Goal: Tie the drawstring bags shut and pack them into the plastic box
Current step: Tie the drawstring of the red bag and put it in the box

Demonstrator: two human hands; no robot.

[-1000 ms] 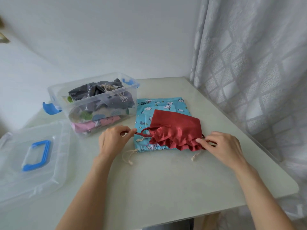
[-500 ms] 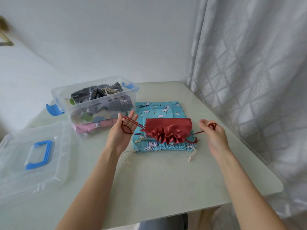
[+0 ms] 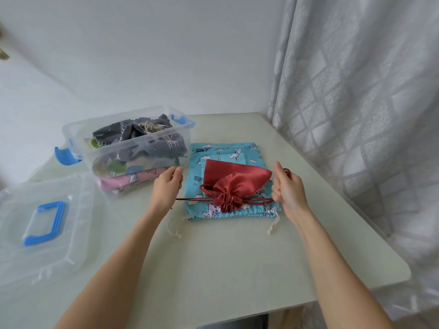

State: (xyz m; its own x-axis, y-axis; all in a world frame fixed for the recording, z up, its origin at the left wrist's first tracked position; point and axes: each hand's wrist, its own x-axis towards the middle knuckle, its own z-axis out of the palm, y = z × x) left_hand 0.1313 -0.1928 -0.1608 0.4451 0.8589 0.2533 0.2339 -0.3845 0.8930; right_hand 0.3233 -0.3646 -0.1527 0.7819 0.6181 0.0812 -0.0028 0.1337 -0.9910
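Observation:
A red satin drawstring bag [image 3: 234, 178] lies on top of a blue cloud-print bag [image 3: 222, 150], its mouth gathered tight toward me. My left hand [image 3: 166, 188] grips the red cord [image 3: 190, 199] on the left. My right hand [image 3: 286, 186] grips the cord on the right, a loop showing above its fingers. The cords run taut between both hands and the puckered mouth. The clear plastic box [image 3: 128, 148] stands to the left, holding several fabric bags.
The box's clear lid [image 3: 45, 231] with a blue handle lies at the left on the pale table [image 3: 225, 257]. A grey curtain [image 3: 356, 115] hangs along the table's right edge. The blue bag's cream cords [image 3: 273, 225] trail toward me.
Both hands pulled the red cords outward. The red bag's mouth went from wide ruffles to a tight pucker.

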